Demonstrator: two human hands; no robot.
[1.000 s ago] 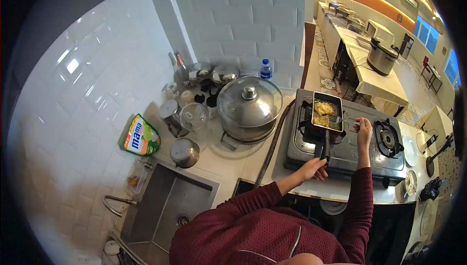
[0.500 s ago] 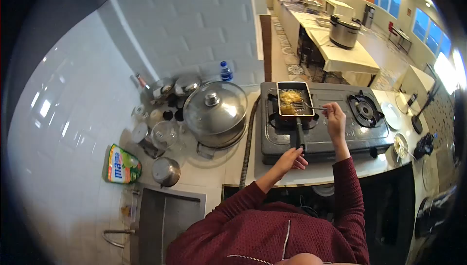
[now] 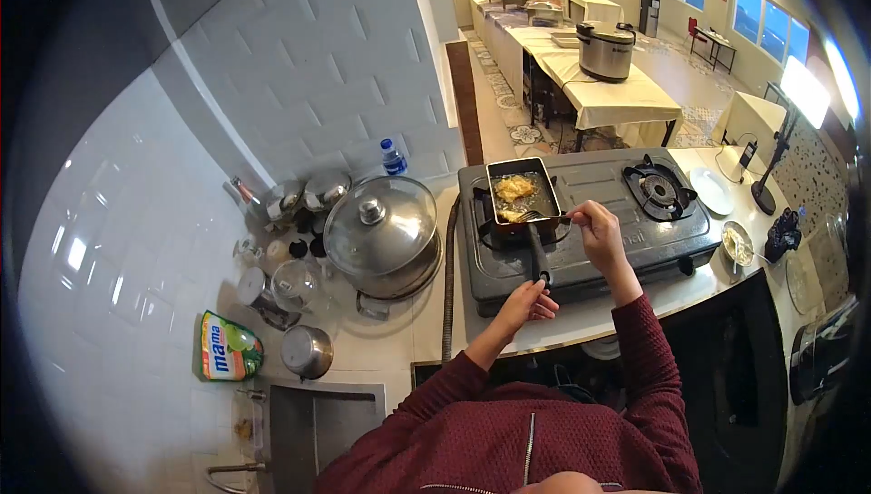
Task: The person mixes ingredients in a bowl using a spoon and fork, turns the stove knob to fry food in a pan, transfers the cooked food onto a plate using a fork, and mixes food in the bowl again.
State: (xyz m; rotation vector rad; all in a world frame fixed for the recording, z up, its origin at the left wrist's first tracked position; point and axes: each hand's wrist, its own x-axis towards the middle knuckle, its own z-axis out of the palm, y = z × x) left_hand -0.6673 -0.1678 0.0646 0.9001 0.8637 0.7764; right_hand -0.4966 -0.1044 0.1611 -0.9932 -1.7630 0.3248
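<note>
A small rectangular frying pan [image 3: 548,175] sits on the left burner of the gas stove [image 3: 590,249], with oil in it. Two golden fried pieces lie in the oil: a larger piece [image 3: 515,187] in the middle and a smaller piece [image 3: 512,215] near the front rim. My left hand [image 3: 523,306] is closed at the end of the pan's black handle [image 3: 539,258]. My right hand [image 3: 599,233] grips a fork [image 3: 533,215]; its tines are at the smaller piece, inside the front rim.
Left of the stove stand a large lidded pot [image 3: 381,226], a small metal pot [image 3: 307,352] and a sink [image 3: 349,394]. A hose [image 3: 450,285] runs along the stove's left side. To the right are a white plate [image 3: 710,191] and a bowl [image 3: 737,244].
The fork has moved toward the pan's front rim, drawing the smaller piece slightly apart from the larger one. My left hand stays at the handle. The whole view has shifted a little.
</note>
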